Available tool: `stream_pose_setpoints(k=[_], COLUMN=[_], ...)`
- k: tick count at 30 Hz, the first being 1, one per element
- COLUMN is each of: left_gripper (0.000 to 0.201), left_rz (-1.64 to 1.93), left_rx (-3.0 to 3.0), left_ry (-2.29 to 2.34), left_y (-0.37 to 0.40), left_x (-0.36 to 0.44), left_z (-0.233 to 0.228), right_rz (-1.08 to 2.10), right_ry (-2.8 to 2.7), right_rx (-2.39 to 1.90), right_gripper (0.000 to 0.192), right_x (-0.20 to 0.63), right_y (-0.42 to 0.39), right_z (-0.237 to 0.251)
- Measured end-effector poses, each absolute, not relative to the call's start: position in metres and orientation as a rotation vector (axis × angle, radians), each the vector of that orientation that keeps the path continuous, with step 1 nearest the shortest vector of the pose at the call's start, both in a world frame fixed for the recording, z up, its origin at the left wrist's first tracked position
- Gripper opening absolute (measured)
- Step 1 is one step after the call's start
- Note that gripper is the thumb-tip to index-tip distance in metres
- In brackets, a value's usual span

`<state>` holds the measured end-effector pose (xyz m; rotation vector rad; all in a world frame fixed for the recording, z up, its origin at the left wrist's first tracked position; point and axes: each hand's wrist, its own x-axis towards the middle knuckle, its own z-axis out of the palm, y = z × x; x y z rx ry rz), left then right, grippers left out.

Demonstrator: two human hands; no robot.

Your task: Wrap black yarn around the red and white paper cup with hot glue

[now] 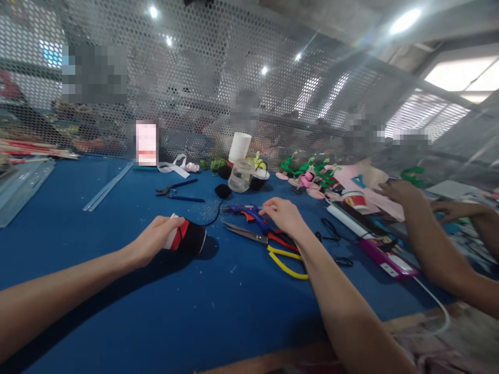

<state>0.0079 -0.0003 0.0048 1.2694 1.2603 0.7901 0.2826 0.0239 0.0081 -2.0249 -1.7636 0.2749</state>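
Observation:
My left hand [150, 241] is closed around a paper cup [170, 240], tilted on its side above the table. Black yarn [192, 237] wraps the cup's wider part, leaving red and white showing. A strand runs from it to a black yarn ball [223, 191]. My right hand [284, 214] has its fingers curled in at the back end of a blue hot glue gun [249, 210], with fingertips against it; the exact grip is partly hidden. Below that hand lie scissors [286, 254] with yellow and red handles, partly behind my forearm.
Blue-handled pliers [181, 191], a lit phone [146, 143], stacked paper cups [239, 145] and a clear plastic cup [240, 176] stand or lie further back. A purple power strip [385, 259] is at right, near another person's hand [403, 192]. Perforated metal mesh [187, 78] rises behind.

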Motion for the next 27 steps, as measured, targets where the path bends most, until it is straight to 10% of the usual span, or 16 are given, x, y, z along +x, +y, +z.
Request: stream_pose_setpoints(k=[20,27], left_gripper=[0.03,0.033], left_rz=[0.804,0.812], left_rx=[1.288,1.437], left_ry=[1.269,1.292], left_y=[0.0,0.0], left_x=[0.007,0.007], left_z=[0.006,0.009], right_rz=[0.536,1.1], right_ry=[-1.596,-1.561], right_rx=[-1.914,-1.416], right_gripper=[0.029,0.02], right_x=[0.268,0.239], right_y=[0.026,-0.014], right_z=[-0.007,0.02])
